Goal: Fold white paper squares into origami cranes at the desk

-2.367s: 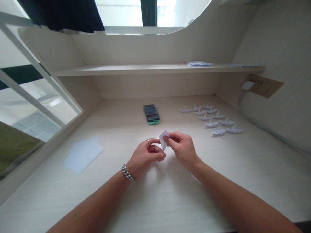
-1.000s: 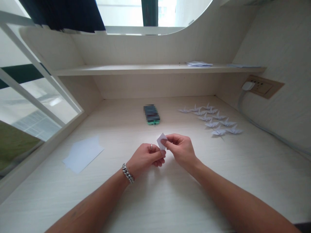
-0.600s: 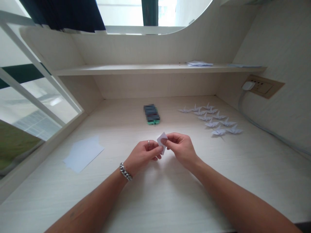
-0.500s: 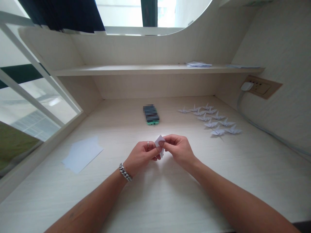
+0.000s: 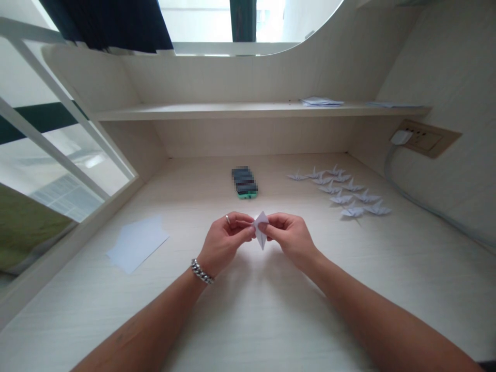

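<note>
A small folded piece of white paper (image 5: 262,238), shaped like a narrow diamond with a crease down its middle, is held above the desk between both hands. My left hand (image 5: 228,235), with a ring and a chain bracelet, pinches its left edge between thumb and fingers. On the other side my right hand (image 5: 290,235) grips it, thumb pressed on the front face. The fingertips behind the paper are partly hidden. Several white paper cranes (image 5: 341,199) stand in a cluster to the right, beyond my right hand.
Loose white paper sheets (image 5: 135,243) lie on the desk at left. A dark, pixelated object with a green end (image 5: 247,195) sits beyond my hands. More folded paper (image 5: 321,102) rests on the shelf (image 5: 213,111). A cable (image 5: 411,199) runs from the wall socket (image 5: 430,138) at right.
The folded paper has turned from tilted to upright, its diamond face now showing. My left fingers have shifted up along its left edge. The camera view has moved slightly left.
</note>
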Tool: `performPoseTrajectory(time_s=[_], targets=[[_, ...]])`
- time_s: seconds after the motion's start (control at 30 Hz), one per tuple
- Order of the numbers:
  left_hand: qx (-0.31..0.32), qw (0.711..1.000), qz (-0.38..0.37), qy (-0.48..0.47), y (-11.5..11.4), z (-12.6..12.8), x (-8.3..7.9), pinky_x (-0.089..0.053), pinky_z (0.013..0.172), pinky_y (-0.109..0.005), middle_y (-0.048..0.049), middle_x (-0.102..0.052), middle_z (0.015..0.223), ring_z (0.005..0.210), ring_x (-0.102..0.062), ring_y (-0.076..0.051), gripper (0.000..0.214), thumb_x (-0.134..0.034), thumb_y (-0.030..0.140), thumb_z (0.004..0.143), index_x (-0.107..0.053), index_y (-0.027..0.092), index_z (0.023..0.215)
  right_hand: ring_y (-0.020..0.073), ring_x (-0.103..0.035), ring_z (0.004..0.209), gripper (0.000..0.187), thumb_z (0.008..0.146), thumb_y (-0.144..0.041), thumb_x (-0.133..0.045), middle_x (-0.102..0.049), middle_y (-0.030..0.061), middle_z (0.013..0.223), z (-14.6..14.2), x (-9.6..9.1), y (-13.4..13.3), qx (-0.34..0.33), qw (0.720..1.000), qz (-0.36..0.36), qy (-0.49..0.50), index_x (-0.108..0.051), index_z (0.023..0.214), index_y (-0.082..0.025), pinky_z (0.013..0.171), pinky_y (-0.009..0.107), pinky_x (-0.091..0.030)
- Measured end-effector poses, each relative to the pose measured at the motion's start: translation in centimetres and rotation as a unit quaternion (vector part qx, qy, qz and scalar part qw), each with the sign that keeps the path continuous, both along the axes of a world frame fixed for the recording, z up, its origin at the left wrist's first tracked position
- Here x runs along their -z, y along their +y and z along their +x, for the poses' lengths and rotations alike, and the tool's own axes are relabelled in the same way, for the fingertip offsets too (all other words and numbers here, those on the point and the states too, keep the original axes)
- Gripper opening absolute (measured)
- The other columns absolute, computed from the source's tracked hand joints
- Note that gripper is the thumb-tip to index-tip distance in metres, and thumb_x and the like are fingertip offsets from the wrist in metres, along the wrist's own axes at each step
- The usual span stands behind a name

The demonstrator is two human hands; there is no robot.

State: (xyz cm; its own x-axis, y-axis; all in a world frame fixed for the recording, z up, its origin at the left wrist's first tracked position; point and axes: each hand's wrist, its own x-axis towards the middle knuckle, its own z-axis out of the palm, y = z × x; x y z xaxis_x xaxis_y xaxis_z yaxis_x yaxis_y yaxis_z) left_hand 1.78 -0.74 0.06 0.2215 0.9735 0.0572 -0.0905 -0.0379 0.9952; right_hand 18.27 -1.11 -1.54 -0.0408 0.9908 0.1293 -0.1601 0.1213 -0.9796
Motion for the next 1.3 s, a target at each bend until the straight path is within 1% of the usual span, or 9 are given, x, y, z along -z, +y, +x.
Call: performPoseTrajectory(time_s=[0.23, 0.47, 0.53, 0.63, 0.77, 0.9, 1.13, 1.2, 1.3], targets=[[-0.006, 1.0, -0.02, 0.004, -0.1, -0.1, -0.3, -0.054, 0.061, -0.027, -0.0035, -0.07, 0.068, 0.062, -0.064, -0.015, 0.018, -0.079, 0.022, 0.065, -0.069, 0.012, 0.076, 0.0146, -0.062, 0.061, 0.027, 0.06, -0.036, -0.082, -0.073, 0.0051, 0.07, 0.1, -0.2, -0.1, -0.044, 0.998, -0.042, 0.023, -0.077, 0.079, -0.016, 0.057, 0.027, -0.05], [-0.016, 0.998, -0.048, -0.032, 0.2, -0.1, -0.2, -0.054, 0.06, -0.027, -0.0023, -0.069, 0.065, 0.063, -0.065, -0.015, 0.014, -0.077, 0.016, 0.063, -0.068, 0.013, 0.074, 0.019, -0.067, 0.071, 0.023, 0.067, -0.032, -0.075, -0.073, 0.0076, 0.077, 0.3, -0.8, -0.3, -0.069, 0.991, -0.077, 0.084, -0.077, 0.083, -0.015, 0.068, 0.032, -0.054], [-0.017, 0.998, -0.049, -0.03, 0.2, -0.1, -0.2, -0.054, 0.061, -0.027, -0.0021, -0.069, 0.065, 0.063, -0.064, -0.015, 0.012, -0.076, 0.015, 0.063, -0.069, 0.013, 0.073, 0.0183, -0.066, 0.071, 0.024, 0.071, -0.036, -0.072, -0.073, 0.0082, 0.076, 0.3, -0.9, -0.4, -0.068, 0.991, -0.079, 0.083, -0.077, 0.081, -0.014, 0.067, 0.031, -0.054], [-0.017, 0.998, -0.055, -0.033, 0.1, -0.1, -0.1, -0.054, 0.065, -0.028, -0.0026, -0.069, 0.066, 0.063, -0.064, -0.014, 0.009, -0.074, 0.014, 0.064, -0.07, 0.012, 0.072, 0.0158, -0.065, 0.067, 0.023, 0.068, -0.035, -0.075, -0.072, 0.0071, 0.074, 0.3, -0.8, -0.3, -0.049, 0.994, -0.084, 0.052, -0.077, 0.078, -0.014, 0.064, 0.029, -0.052], [-0.015, 0.998, -0.058, -0.026, 0.2, -0.2, 0.1, -0.055, 0.068, -0.028, -0.0048, -0.071, 0.07, 0.066, -0.066, -0.015, 0.014, -0.075, 0.019, 0.067, -0.071, 0.01, 0.076, 0.0138, -0.063, 0.063, 0.019, 0.065, -0.026, -0.076, -0.073, 0.0051, 0.074, 0.2, -0.1, 0.0, -0.033, 0.998, -0.06, 0.004, -0.076, 0.082, -0.015, 0.062, 0.028, -0.052], [-0.036, 0.999, -0.038, 0.002, 0.5, -0.3, 0.5, -0.053, 0.061, -0.025, -0.0059, -0.072, 0.073, 0.066, -0.065, -0.014, 0.027, -0.082, 0.021, 0.061, -0.068, 0.01, 0.081, 0.0136, -0.064, 0.063, 0.017, 0.065, -0.023, -0.076, -0.071, 0.0029, 0.072, 0.1, 0.5, 0.2, -0.03, 0.999, -0.028, -0.01, -0.07, 0.079, -0.015, 0.061, 0.027, -0.051], [-0.041, 0.999, -0.005, -0.025, 0.3, 0.0, 0.6, -0.053, 0.063, -0.026, -0.0043, -0.073, 0.073, 0.068, -0.067, -0.016, 0.036, -0.081, 0.025, 0.066, -0.064, 0.012, 0.095, 0.0175, -0.067, 0.065, 0.027, 0.07, -0.026, -0.075, -0.071, 0.0022, 0.067, 0.1, 0.1, -0.4, -0.015, 1.0, -0.006, -0.01, -0.058, 0.089, -0.017, 0.063, 0.029, -0.052], [-0.028, 1.0, -0.008, -0.002, 0.2, 0.2, 0.7, -0.052, 0.064, -0.026, -0.0044, -0.073, 0.073, 0.069, -0.067, -0.016, 0.031, -0.079, 0.027, 0.068, -0.066, 0.012, 0.092, 0.0178, -0.067, 0.067, 0.028, 0.071, -0.027, -0.075, -0.071, 0.0029, 0.07, 0.1, 0.0, -0.5, -0.006, 1.0, 0.007, -0.01, -0.059, 0.092, -0.017, 0.065, 0.03, -0.052], [-0.015, 0.998, 0.005, 0.058, 0.2, 0.3, 0.7, -0.048, 0.06, -0.023, -0.0034, -0.07, 0.067, 0.063, -0.062, -0.013, 0.021, -0.075, 0.029, 0.071, -0.068, 0.011, 0.077, 0.0175, -0.066, 0.069, 0.026, 0.074, -0.028, -0.072, -0.071, 0.0039, 0.074, 0.1, -0.1, -0.5, -0.002, 0.999, 0.033, -0.032, -0.061, 0.095, -0.017, 0.068, 0.03, -0.052]])
